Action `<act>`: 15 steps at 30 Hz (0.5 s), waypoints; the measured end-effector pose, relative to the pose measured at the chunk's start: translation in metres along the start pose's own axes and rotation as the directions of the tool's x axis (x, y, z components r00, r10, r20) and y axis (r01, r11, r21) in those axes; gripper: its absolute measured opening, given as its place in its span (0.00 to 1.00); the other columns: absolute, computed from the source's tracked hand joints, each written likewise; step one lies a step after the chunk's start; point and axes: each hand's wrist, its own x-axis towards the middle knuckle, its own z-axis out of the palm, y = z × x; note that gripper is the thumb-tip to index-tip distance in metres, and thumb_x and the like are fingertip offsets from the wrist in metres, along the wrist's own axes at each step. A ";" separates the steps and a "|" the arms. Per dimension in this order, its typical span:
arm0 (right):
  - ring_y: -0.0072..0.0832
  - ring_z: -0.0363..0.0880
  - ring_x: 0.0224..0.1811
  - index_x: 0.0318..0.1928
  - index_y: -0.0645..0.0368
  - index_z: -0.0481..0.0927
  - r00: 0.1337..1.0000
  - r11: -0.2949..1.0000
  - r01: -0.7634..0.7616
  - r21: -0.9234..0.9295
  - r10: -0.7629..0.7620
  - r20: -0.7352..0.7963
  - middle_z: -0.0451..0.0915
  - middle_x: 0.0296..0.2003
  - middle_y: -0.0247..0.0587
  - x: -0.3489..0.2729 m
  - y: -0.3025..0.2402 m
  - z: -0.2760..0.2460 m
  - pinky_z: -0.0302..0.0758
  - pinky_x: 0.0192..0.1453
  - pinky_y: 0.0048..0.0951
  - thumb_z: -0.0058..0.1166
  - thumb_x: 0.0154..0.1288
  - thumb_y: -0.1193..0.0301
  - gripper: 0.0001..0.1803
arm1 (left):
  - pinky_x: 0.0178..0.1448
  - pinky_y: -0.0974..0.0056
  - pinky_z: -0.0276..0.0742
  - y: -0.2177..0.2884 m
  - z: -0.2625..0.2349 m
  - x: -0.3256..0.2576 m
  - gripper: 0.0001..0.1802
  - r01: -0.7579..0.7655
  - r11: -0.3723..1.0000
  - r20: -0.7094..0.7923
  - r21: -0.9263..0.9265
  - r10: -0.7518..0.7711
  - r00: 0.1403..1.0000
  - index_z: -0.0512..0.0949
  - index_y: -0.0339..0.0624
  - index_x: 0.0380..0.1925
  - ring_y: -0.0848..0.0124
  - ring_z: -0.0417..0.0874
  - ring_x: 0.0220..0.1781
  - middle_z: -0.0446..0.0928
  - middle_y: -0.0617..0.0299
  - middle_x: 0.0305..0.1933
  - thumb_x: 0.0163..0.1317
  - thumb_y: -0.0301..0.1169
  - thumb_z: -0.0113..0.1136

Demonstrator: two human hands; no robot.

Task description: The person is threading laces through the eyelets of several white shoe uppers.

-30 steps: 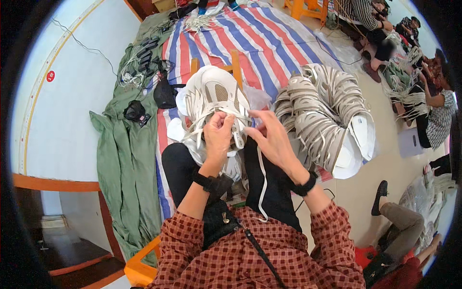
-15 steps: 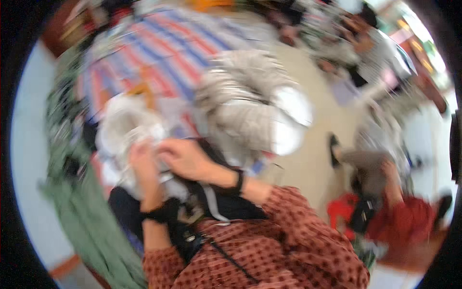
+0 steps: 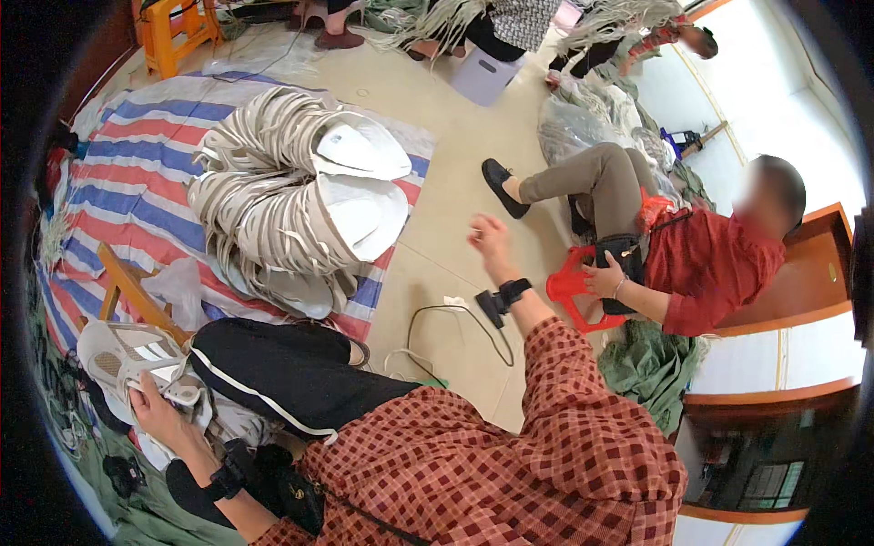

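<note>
Taking the stacked white shoe uppers (image 3: 300, 196) as landmark: right of them runs a bare strip of tan floor (image 3: 446, 127), crossed lower down by a black cable (image 3: 455, 318). The right hand (image 3: 490, 238) hangs open over that strip. Farther right a seated person's outstretched leg (image 3: 564, 182) and red stool (image 3: 574, 287) block the way. Below-left of the stack, a wooden frame (image 3: 127, 291) and the wearer's black-trousered knee (image 3: 282, 364) crowd the left hand (image 3: 155, 409), which grips a white upper (image 3: 127, 355)

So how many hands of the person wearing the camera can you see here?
2. The left hand grips a white shoe upper at the lower left; the right hand is raised, empty, over the floor near the middle.
</note>
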 end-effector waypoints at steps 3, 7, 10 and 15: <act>0.20 0.72 0.22 0.42 0.62 0.75 0.987 0.996 -0.051 0.070 0.061 -0.150 0.75 0.29 0.36 0.001 -0.001 -0.056 0.77 0.30 0.26 0.53 0.62 0.73 0.10 | 0.42 0.66 0.73 0.006 -0.006 -0.001 0.20 -0.070 0.990 -0.007 0.120 0.071 0.997 0.75 0.33 0.45 0.71 0.76 0.38 0.77 0.58 0.42 0.64 0.40 0.54; 0.19 0.72 0.24 0.45 0.61 0.74 0.962 0.996 -0.080 -0.036 0.068 -0.264 0.76 0.30 0.34 -0.003 0.009 -0.106 0.76 0.33 0.24 0.51 0.64 0.73 0.10 | 0.43 0.65 0.73 0.000 -0.006 0.006 0.20 -0.028 0.999 0.024 0.038 0.027 0.999 0.75 0.34 0.46 0.70 0.76 0.39 0.77 0.57 0.44 0.64 0.41 0.54; 0.19 0.72 0.23 0.45 0.61 0.74 0.950 0.994 -0.092 -0.053 0.072 -0.305 0.76 0.30 0.34 -0.012 0.021 -0.127 0.77 0.32 0.25 0.50 0.64 0.73 0.10 | 0.43 0.67 0.74 0.013 0.007 -0.006 0.15 0.034 0.992 -0.005 -0.123 -0.035 0.999 0.72 0.33 0.47 0.72 0.77 0.39 0.77 0.61 0.43 0.65 0.33 0.53; 0.20 0.69 0.20 0.40 0.64 0.74 0.917 0.995 -0.097 -0.040 0.074 -0.392 0.74 0.27 0.36 -0.036 0.042 -0.155 0.74 0.25 0.24 0.50 0.62 0.75 0.07 | 0.43 0.63 0.76 0.006 -0.001 -0.010 0.23 0.010 0.991 0.100 -0.137 0.004 0.995 0.69 0.35 0.52 0.68 0.78 0.42 0.74 0.55 0.49 0.65 0.41 0.53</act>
